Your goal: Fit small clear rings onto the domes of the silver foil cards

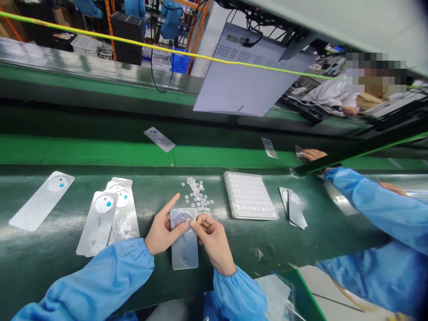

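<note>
A silvery rectangular plate [184,256] with rounded corners lies in front of me, a round window near its far end. My left hand [162,232] holds it at its left side, thumb across the plate and index finger stretched away. My right hand [214,238] is closed in a pinch over the round window, its fingertips on a small pale piece [188,221] that looks like a small clear ring. The two thumbs nearly meet there. Just beyond the plate, many small clear rings [197,191] lie scattered on the green bench.
Similar plates lie left in a stack [96,227] and singly [42,203]. A clear-covered white tray [250,196] and more plates [294,209] are right. Plates sit on the green conveyor [100,149]. A co-worker's hand [312,154] reaches there. A grey panel [244,80] hangs above.
</note>
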Available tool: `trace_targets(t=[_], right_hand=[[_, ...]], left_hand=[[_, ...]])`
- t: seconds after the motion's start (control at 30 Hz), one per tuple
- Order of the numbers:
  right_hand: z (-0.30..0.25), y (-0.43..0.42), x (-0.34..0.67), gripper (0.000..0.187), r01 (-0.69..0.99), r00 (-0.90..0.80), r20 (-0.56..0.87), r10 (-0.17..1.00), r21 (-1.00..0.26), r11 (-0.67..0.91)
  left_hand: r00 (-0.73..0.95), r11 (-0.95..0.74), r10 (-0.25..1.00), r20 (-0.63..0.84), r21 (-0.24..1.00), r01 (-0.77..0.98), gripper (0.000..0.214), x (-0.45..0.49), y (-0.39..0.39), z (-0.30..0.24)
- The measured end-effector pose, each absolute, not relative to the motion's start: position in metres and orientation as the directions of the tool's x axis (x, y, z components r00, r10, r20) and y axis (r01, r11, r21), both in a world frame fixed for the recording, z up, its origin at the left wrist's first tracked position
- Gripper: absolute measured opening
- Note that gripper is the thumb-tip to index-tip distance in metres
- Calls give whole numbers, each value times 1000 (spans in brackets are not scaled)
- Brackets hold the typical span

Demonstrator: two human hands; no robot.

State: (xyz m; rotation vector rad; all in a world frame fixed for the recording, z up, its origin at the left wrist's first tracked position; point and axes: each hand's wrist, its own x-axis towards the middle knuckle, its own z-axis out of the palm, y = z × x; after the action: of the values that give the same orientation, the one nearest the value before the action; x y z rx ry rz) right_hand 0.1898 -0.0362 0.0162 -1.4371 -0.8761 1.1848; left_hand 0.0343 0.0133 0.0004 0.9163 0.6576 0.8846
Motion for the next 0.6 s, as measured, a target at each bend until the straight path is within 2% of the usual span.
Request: trace_targets(t=[0.1, 0.3, 0.6], right_hand=[[15, -38, 186, 38, -108, 249, -206, 946, -977, -185], [13, -42, 184, 34, -25, 301, -165, 939, -986, -165], [2, -58, 176, 42, 40, 63, -280, 958, -958, -282]], left_hand=[[456, 374, 866, -205, 871, -318, 80, 36, 17, -1], [417, 428, 861, -291, 858, -286, 38, 38, 19, -5], [360, 471, 870, -336, 779, -414, 41, 39, 23, -5]])
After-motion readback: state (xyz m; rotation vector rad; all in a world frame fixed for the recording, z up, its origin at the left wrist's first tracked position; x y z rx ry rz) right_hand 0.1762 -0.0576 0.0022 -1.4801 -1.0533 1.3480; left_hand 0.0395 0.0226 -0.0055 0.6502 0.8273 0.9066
